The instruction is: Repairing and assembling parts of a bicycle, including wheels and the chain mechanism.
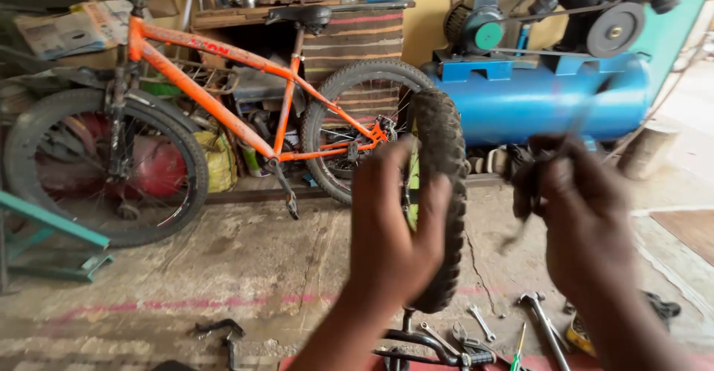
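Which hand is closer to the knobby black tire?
Left. The left hand grips the knobby black tire directly. The right hand is off to its right, apart from it, holding something dark and blurred.

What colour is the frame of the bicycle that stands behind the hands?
The bicycle frame is bright orange, clear in the head view.

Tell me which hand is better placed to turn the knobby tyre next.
Left, probably. The left hand already grips the knobby tyre, while the right hand is off to the side, closed on a blurred dark tool.
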